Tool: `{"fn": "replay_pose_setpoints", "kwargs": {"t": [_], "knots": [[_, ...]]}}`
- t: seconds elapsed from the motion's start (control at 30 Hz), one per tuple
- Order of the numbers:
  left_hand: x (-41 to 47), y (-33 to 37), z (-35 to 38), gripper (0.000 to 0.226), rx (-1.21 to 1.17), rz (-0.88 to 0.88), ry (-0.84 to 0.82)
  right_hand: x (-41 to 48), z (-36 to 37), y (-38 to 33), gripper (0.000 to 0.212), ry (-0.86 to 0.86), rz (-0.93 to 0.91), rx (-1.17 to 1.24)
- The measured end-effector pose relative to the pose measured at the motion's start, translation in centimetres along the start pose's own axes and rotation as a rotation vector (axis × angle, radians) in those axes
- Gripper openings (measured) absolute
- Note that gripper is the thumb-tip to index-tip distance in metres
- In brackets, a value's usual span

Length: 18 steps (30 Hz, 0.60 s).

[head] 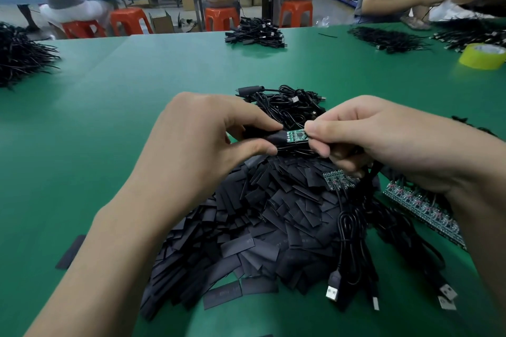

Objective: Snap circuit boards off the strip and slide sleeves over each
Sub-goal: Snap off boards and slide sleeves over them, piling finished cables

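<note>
Count: left hand (197, 139), right hand (364, 139) = 2; loose board (297, 135) 1; held sleeve (273, 137) 1; board strips (424, 210) 2, near right; tape roll (482, 56) 1; stools (221, 18) 4.

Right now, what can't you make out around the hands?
Head view.
Right end of the small green circuit board: under fingertips of the right hand.
Length of the flat black sleeve: covered by the left hand.
Long green strip of boards: partly behind the right forearm.
Print on the piled black sleeves: too small.

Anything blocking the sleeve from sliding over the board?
Nothing visible between them: the black sleeve in the left hand meets one end of the green circuit board. The right hand pinches and covers the other end.
</note>
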State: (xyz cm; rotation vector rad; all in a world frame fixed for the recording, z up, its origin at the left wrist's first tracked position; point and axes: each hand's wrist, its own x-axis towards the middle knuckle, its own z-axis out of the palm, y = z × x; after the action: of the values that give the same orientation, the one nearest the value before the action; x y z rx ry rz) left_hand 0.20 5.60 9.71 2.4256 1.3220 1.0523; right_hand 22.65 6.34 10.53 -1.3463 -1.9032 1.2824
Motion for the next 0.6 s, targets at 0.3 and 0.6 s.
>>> {"fn": "replay_pose_setpoints", "kwargs": {"t": [0.3, 0.6], "knots": [[-0.11, -0.35, 0.46, 0.013, -0.223, -0.119, -0.013, 0.18, 0.0, 0.29, 0.043, -0.029, -0.047, 0.071], [0.06, -0.41, 0.69, 0.018, -0.722, -0.336, -0.128, -0.41, -0.53, -0.19, 0.042, -0.044, -0.117, -0.051]]}}
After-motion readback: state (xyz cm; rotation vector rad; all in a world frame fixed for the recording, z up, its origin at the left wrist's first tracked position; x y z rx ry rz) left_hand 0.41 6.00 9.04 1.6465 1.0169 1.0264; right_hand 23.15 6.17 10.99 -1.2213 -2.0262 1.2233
